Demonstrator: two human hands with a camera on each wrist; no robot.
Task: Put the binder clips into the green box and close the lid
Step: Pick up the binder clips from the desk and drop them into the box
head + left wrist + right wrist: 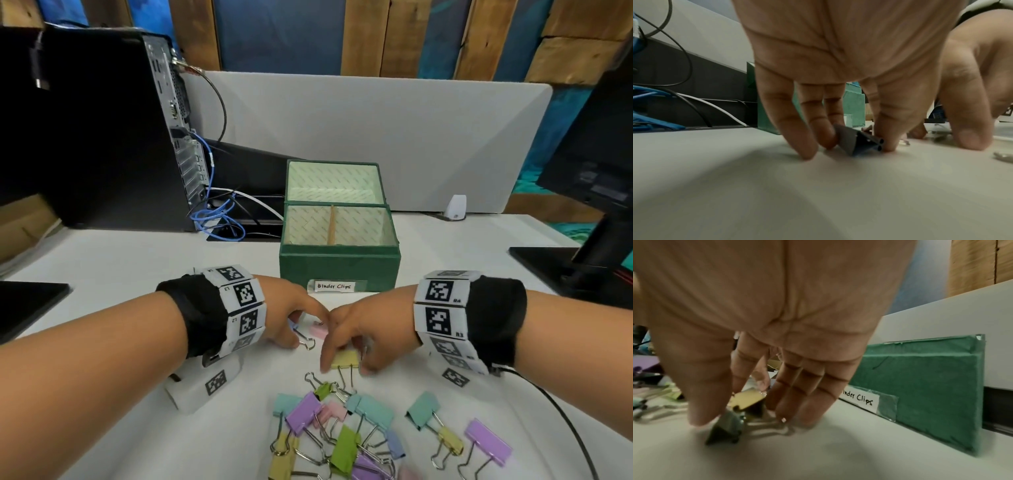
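Note:
The green box [339, 263] stands open at mid-table, its lid [334, 181] tipped back and both compartments bare. My left hand [294, 318] reaches down in front of it and pinches a small blue binder clip [855, 141] between thumb and fingers, the clip still touching the table. Beside it, my right hand [356, 342] curls over a yellow binder clip [346, 358], thumb on one side and fingers on the other. A pink clip [318, 331] lies between the two hands. Several pastel clips [342, 428] lie heaped nearer to me.
A "Binder Clips" label [334, 286] sits on the box front. A black computer tower [102, 130] with blue cables [219, 216] stands at the back left. A monitor stand [561, 267] is on the right, and a grey divider [376, 130] runs behind.

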